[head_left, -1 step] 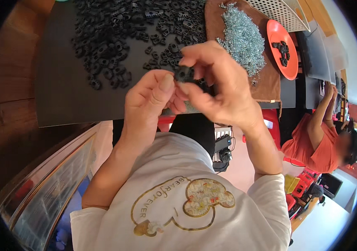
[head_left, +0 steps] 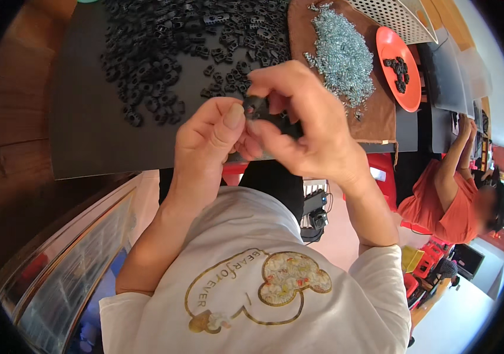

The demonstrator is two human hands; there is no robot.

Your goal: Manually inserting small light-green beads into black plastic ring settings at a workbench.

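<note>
Both hands, left (head_left: 210, 141) and right (head_left: 305, 124), pinching one black part (head_left: 258, 107) between closed fingers above the counter (head_left: 86, 141), clear of the pile (head_left: 175, 41) for handling.

Orange dish (head_left: 394, 42) of black bits, white perforated basket (head_left: 394, 16), co-worker in orange (head_left: 440, 206)

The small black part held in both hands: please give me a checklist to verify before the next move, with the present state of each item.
1. Small black part is pinched by both hands, left hand and right hand: ok.
2. Part is held above the dark mat, not resting on it: ok.
3. Pile of black parts lies within view on the mat: ok.
4. Heap of small silvery metal pieces sits on the brown cloth: ok.
5. A metal piece is already fitted in the held part: cannot tell, fingers cover it.
6. Orange dish holds some black parts: ok.
</note>
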